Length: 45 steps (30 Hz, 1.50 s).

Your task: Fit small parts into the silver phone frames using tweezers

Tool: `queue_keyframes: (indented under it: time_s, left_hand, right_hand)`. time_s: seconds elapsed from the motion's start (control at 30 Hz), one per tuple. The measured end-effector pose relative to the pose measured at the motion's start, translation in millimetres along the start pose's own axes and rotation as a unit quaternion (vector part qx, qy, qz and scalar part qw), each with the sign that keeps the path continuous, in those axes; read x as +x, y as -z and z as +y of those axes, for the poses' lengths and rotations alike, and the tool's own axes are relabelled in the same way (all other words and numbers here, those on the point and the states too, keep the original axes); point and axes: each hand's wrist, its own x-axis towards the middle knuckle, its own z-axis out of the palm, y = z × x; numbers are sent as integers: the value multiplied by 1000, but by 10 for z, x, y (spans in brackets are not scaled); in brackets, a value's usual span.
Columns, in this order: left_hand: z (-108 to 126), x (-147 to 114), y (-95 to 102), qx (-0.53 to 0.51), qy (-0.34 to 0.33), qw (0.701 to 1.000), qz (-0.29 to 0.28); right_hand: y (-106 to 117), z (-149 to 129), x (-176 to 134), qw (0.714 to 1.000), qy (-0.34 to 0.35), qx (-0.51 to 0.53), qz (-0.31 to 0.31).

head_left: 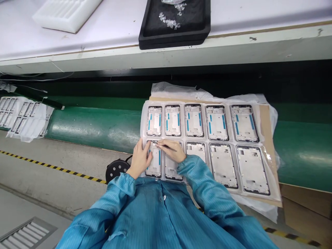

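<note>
My left hand (139,159) rests with fingers apart on the left edge of a phone middle frame (155,169) in the near-left pocket of a clear plastic tray (183,139). Pinched in my right hand (176,152) is a pair of thin dark tweezers (169,148), the tip at the top of that same frame, close to my left fingertips. Blue strips run along this frame and those in the far row, such as the frame at the far right (245,122). Near-row frames to the right, like this bare frame (252,169), show no blue strips. My right forearm and hand partly cover two of them.
Brown cardboard (267,135) lies under the tray on a green bench (95,126). A raised white shelf (103,57) holds a black tray (175,41) with small clear pieces (168,22) and a white foam block (66,17). More frames (24,116) lie far left. A round black stool (116,170) stands below.
</note>
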Motion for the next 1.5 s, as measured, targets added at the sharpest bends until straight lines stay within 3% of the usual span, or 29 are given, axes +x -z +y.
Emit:
queue_keyframes:
  time_s: [0.5, 1.13, 1.5]
  left_hand:
    - [74, 44, 71, 40, 8, 999, -11]
    - [80, 55, 57, 18, 6, 1000, -22]
    - [42, 40, 51, -26, 14, 999, -29]
  right_hand:
    - [5, 11, 21, 1000, 12, 9, 27]
    - [10, -39, 11, 998, 34, -18, 46]
    - [33, -31, -21, 995, 90, -39, 3]
